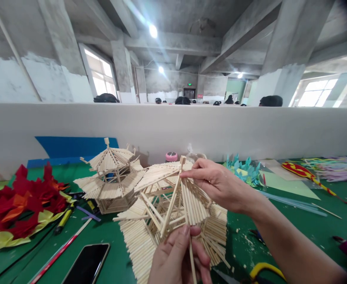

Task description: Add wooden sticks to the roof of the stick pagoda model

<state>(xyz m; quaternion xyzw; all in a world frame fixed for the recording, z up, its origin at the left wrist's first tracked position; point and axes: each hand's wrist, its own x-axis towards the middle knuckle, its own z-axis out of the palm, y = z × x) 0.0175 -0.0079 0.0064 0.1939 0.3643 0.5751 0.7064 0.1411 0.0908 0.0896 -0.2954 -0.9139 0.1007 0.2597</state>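
Observation:
A pagoda-like model made of thin wooden sticks [161, 213] stands tilted on the green table in front of me. My left hand [177, 256] is closed at the bottom of the view, pinching a single upright wooden stick [192, 258] against the model's near side. My right hand [220, 183] reaches in from the right with its fingers pinched on the top edge of a fan-shaped roof panel [192, 203] of the model. A second, finished stick pagoda [111, 179] stands behind and to the left.
A red and yellow paper flower piece [16, 205] lies at the left. A black phone [87, 264] and a red pencil [57, 254] lie near the front. Teal paper leaves [244, 167], a pink-lidded jar [171, 156], coloured strips [333, 167] and a grey partition wall [250, 130] sit behind.

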